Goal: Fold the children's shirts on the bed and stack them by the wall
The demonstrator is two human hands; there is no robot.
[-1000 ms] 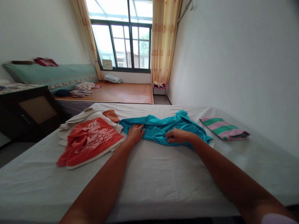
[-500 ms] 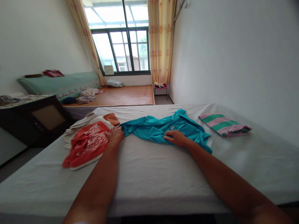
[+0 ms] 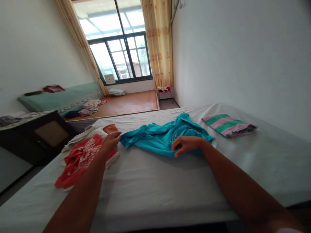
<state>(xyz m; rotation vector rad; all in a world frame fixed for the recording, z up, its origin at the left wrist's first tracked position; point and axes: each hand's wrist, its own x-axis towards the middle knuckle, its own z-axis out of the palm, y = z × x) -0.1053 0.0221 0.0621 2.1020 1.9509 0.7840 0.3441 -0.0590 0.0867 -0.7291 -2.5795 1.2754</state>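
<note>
A turquoise shirt lies crumpled and stretched sideways across the bed. At its left end, my left hand is closed, with the fingertips pinching the cloth. My right hand grips the near edge toward the right, thumb and forefinger pressed together on the fabric. Beneath and beside my left forearm is a red garment with white lettering, partly hidden by the arm. Cream cloth and an orange-brown folded piece lie behind it. To the right rests a folded pink-and-green striped garment.
The white-sheeted bed fills the foreground, with a white wall along its right. At the left stands a dark cabinet. Beyond are a second bed with a brown mat, a small stool and a window.
My left hand has shifted slightly left, its fingers now pinched together. The right hand has curled onto the shirt's near edge, which sits a little closer. The view has tilted.
</note>
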